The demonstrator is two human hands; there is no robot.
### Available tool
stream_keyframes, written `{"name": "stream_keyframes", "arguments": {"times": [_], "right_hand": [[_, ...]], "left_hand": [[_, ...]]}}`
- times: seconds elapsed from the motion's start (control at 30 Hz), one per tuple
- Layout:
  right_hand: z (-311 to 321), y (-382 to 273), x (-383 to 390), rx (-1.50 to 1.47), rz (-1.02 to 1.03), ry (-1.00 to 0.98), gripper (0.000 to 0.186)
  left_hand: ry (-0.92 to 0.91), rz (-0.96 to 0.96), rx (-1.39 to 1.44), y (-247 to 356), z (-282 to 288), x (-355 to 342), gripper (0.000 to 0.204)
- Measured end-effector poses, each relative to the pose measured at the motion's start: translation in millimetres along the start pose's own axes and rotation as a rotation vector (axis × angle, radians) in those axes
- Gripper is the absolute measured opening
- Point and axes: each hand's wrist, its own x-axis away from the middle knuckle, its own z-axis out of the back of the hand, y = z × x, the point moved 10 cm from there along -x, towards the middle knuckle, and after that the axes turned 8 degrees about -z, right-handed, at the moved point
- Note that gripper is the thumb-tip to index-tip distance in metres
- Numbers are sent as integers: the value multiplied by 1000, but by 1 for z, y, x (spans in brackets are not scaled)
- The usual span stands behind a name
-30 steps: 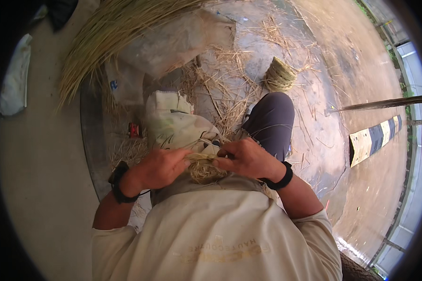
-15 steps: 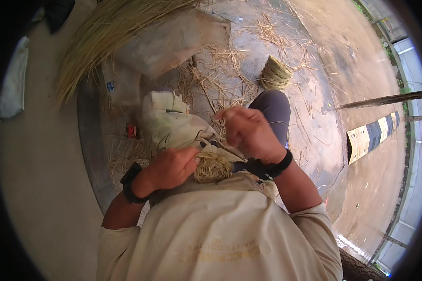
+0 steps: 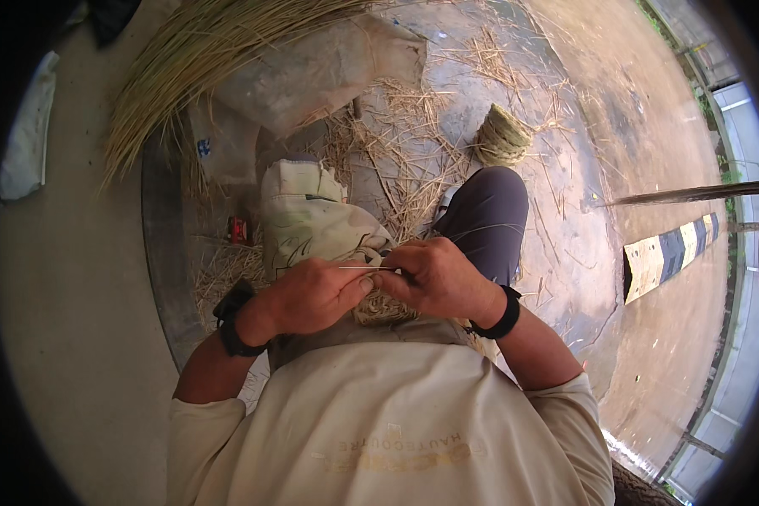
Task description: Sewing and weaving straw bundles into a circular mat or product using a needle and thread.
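Over my lap, my left hand [image 3: 312, 293] and my right hand [image 3: 422, 278] meet above a coiled straw piece [image 3: 375, 314], which they partly cover. Both are closed, thumbs toward each other. A thin, pale needle-like strand [image 3: 354, 268] runs from my left fingers to my right, where a small dark part shows; I cannot tell whether it is straw or metal. A patterned pale cloth [image 3: 308, 219] covers my left leg, and my dark right knee [image 3: 489, 202] is just beyond my right hand.
Long straw bundles [image 3: 194, 59] lie at upper left, scattered straw [image 3: 396, 160] on sheeting ahead. A braided straw coil [image 3: 502, 135] sits beyond my knee, a small red object [image 3: 238, 229] at left. At right are a dark pole [image 3: 683, 192] and striped barrier [image 3: 666, 257].
My right hand, raised and blurred half a second ago, has come back down beside my left hand, hiding more of the straw piece. The thin straight strand between them now shows clearly.
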Motion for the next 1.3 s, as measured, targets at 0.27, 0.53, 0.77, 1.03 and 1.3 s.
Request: {"name": "stream_keyframes", "arguments": {"times": [0.27, 0.53, 0.77, 1.03, 1.3], "right_hand": [[12, 54, -24, -1438, -492, -20, 24], [-28, -90, 19, -396, 387, -314, 20], [-47, -69, 30, -396, 347, -483, 22], [118, 65, 81, -601, -442, 206, 37], [297, 156, 274, -126, -760, 988, 39]], "left_hand": [[-112, 45, -112, 7, -4, -6, 19], [20, 104, 53, -15, -1, 6, 26], [-83, 241, 242, -29, -8, 7, 25], [226, 328, 79, -67, 36, 33, 22], [711, 502, -266, -98, 177, 131, 29]]}}
